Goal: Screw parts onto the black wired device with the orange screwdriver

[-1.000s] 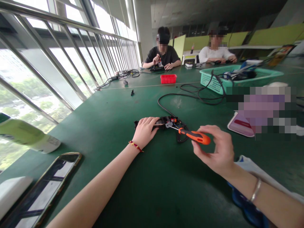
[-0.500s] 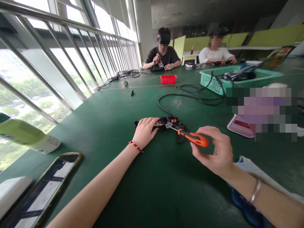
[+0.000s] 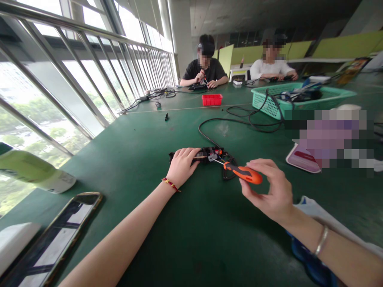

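Note:
A black device (image 3: pixel 206 154) with its inner parts and wires exposed lies on the green table (image 3: pixel 191 231). Its left part is gripped by my left hand (image 3: pixel 182 165), which wears a red bracelet. My right hand (image 3: pixel 271 187) pinches the handle of an orange and black screwdriver (image 3: pixel 245 173) between thumb and fingers. The screwdriver's shaft points left, with its tip at a grey part near the middle of the device. A black cable (image 3: pixel 206 119) runs from the device's right end across the table.
A red tray (image 3: pixel 212 100) stands beyond the device, and a teal basket (image 3: pixel 269 104) of cables at the back right. A phone (image 3: pixel 68 235) and a green bottle (image 3: pixel 32 169) lie on the left. Two people sit across the table, hands on devices.
Both of my hands and the screwdriver have hardly moved. Across the table, the person in black has shifted the tool in one hand.

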The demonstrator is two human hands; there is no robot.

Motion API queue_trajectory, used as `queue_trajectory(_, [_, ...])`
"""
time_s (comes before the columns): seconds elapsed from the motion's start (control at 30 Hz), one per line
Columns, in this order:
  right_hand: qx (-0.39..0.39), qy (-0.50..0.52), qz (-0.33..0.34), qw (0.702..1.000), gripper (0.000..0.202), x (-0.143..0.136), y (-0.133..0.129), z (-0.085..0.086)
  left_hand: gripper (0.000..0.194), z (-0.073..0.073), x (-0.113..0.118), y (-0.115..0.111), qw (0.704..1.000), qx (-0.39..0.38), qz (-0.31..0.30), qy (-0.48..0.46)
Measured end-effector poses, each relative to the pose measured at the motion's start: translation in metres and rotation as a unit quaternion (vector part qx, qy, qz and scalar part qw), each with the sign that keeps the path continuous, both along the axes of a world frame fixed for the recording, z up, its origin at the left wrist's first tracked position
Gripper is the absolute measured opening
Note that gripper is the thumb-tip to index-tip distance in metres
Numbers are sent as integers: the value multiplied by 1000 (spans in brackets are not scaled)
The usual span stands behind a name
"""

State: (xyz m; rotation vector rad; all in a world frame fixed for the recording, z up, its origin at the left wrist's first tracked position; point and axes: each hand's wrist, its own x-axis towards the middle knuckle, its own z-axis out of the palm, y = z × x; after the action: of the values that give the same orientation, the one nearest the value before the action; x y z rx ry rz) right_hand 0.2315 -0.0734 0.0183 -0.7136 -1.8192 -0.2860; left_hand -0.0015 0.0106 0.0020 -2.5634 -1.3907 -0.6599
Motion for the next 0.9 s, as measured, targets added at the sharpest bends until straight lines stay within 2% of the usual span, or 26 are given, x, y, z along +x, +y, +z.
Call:
queue_trajectory(0.1, [2, -22, -7, 1000, 45, -1, -1, 1, 35, 0, 0, 0, 1000, -1, -1, -2])
queue_trajectory(0.17, [-22, -40, -16, 999, 34, -2, -1, 2, 35, 0, 0, -1, 1000, -1, 0, -3])
queue_trajectory(0.23, [-36, -42, -19, 998, 31, -1, -1, 2, 35, 1, 0, -1, 1000, 0, -1, -4])
queue_trajectory(0.4, [2, 4, -17, 1000, 52, 0, 0, -1, 35, 1, 0, 0, 1000, 0, -1, -3])
queue_trajectory(0.5, [5, -7, -11, 1000, 53, 1, 0, 0, 35, 0, 0, 0, 1000, -1, -2, -4])
queue_trajectory(0.7, [-37, -46, -23, 998, 29, 0, -1, 2, 34, -1, -1, 0, 1000, 1, -1, 0])
queue_trajectory(0.9, [9, 3, -28, 1000, 52, 1, 1, -2, 34, 0, 0, 0, 1000, 3, -2, -2])
